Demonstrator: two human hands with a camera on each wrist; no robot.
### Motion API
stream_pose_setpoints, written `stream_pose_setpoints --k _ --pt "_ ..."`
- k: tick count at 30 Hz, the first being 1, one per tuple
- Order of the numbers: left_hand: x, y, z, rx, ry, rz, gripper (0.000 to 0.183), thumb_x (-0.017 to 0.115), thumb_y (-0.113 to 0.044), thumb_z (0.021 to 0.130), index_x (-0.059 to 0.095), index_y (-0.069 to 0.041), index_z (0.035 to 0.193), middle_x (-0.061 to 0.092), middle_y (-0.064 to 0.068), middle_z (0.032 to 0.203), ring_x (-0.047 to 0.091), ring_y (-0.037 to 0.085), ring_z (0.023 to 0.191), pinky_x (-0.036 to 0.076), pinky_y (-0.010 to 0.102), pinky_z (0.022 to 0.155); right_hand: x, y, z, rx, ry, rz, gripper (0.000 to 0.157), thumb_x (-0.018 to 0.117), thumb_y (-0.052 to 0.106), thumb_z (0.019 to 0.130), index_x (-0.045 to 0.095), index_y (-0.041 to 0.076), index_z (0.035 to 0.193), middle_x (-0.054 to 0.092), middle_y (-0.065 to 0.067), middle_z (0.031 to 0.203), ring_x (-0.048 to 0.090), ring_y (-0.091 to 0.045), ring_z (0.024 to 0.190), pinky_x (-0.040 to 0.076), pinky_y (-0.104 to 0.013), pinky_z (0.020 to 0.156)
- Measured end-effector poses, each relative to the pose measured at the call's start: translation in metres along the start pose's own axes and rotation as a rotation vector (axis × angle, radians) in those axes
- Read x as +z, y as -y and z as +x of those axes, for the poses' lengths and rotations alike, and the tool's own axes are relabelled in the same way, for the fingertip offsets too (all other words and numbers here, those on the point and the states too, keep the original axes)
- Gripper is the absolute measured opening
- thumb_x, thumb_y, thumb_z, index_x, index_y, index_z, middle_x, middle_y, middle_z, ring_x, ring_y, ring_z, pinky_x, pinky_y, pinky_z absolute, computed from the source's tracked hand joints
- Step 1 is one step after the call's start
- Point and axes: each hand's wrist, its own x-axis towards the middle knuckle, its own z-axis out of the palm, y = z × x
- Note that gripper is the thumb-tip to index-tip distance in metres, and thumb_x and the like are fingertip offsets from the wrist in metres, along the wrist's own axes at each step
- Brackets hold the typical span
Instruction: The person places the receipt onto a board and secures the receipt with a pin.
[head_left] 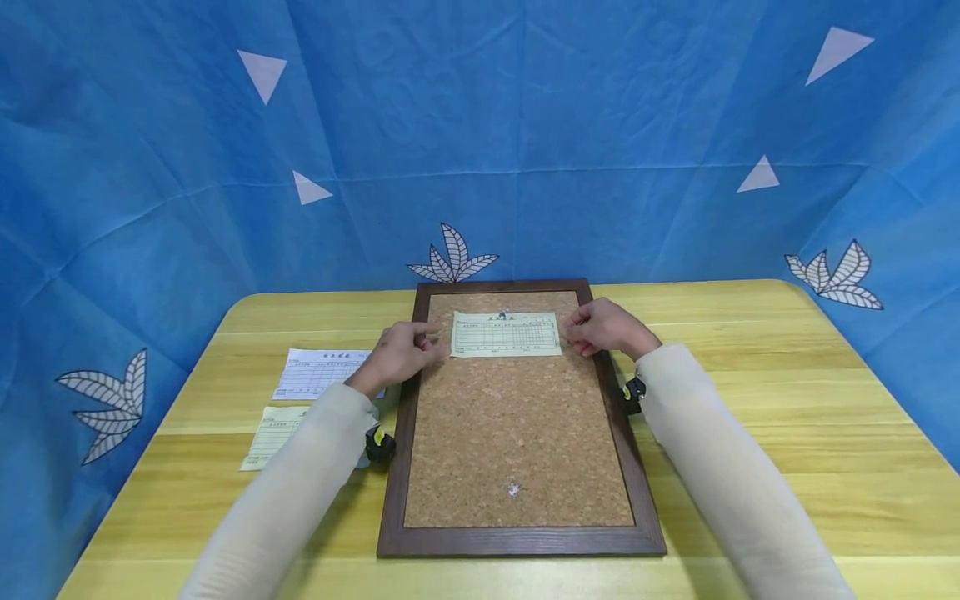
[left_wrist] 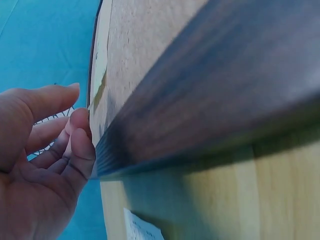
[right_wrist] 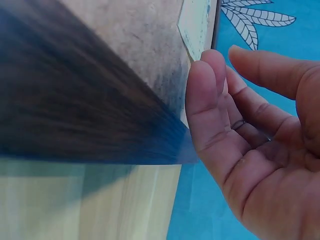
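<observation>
A pale green printed form slip (head_left: 506, 335) lies flat near the top of a cork board (head_left: 517, 417) with a dark wooden frame. At its upper edge sits a small shiny fastener (head_left: 502, 316), too small to make out exactly. My left hand (head_left: 403, 354) is beside the slip's left edge, fingers bent loosely. In the left wrist view a gap shows between thumb and fingers, with nothing pinched. By the right edge, above the frame, is my right hand (head_left: 603, 325). The right wrist view shows its fingers (right_wrist: 202, 95) loosely bent near the slip's corner, thumb apart.
Left of the board, a white form slip (head_left: 315, 371) and another green form slip (head_left: 273, 433) lie on the wooden table (head_left: 787, 417), partly hidden by my left arm. A small shiny bit (head_left: 513, 488) is low on the cork. Blue cloth (head_left: 525, 125) hangs behind.
</observation>
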Motion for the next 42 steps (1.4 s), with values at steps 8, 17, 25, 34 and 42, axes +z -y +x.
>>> stream_pose_setpoints --k 8,17,25,34,42 --pt "-0.004 0.005 -0.009 -0.009 -0.002 -0.049 0.048 0.065 -0.021 0.099 0.054 -0.004 0.142 0.061 0.006 0.094 0.051 0.019 0.077 0.042 0.035 0.073 0.006 -0.008 -0.007 -0.002 0.024 -0.016 0.023 0.057 0.005 0.100 0.061 -0.013 0.114 0.063 -0.013 0.087 0.061 -0.017 0.074 0.056 -0.030 0.068" --pt "-0.009 0.015 -0.016 -0.006 -0.015 -0.033 0.043 0.066 -0.019 0.098 0.059 -0.003 0.137 0.062 0.006 0.088 0.045 0.017 0.066 0.040 0.034 0.066 0.006 -0.016 -0.017 -0.028 0.015 -0.059 0.022 0.061 0.007 0.099 0.064 -0.010 0.112 0.064 -0.012 0.083 0.060 -0.016 0.071 0.056 -0.030 0.066" --pt "-0.015 0.022 -0.023 -0.023 -0.013 -0.039 0.043 0.067 -0.022 0.097 0.060 -0.004 0.135 0.063 0.007 0.096 0.051 0.020 0.077 0.041 0.034 0.068 0.005 -0.021 -0.028 -0.035 0.006 -0.091 0.019 0.066 0.006 0.095 0.065 -0.009 0.106 0.059 -0.008 0.075 0.058 -0.015 0.066 0.054 -0.030 0.064" --pt "-0.024 0.030 -0.031 -0.005 -0.012 -0.049 0.042 0.066 -0.019 0.098 0.059 -0.002 0.136 0.063 0.009 0.099 0.056 0.022 0.081 0.044 0.035 0.071 0.005 -0.024 -0.040 -0.015 0.019 -0.093 0.022 0.066 0.003 0.094 0.062 -0.008 0.112 0.058 -0.010 0.083 0.057 -0.016 0.064 0.052 -0.032 0.063" --pt "-0.033 0.044 -0.041 -0.015 -0.012 -0.052 0.040 0.063 -0.017 0.099 0.058 0.000 0.135 0.062 0.010 0.099 0.055 0.021 0.081 0.044 0.034 0.069 0.004 -0.028 -0.051 -0.031 0.050 -0.096 0.026 0.066 0.000 0.093 0.056 -0.008 0.115 0.053 -0.012 0.087 0.053 -0.016 0.061 0.050 -0.034 0.060"
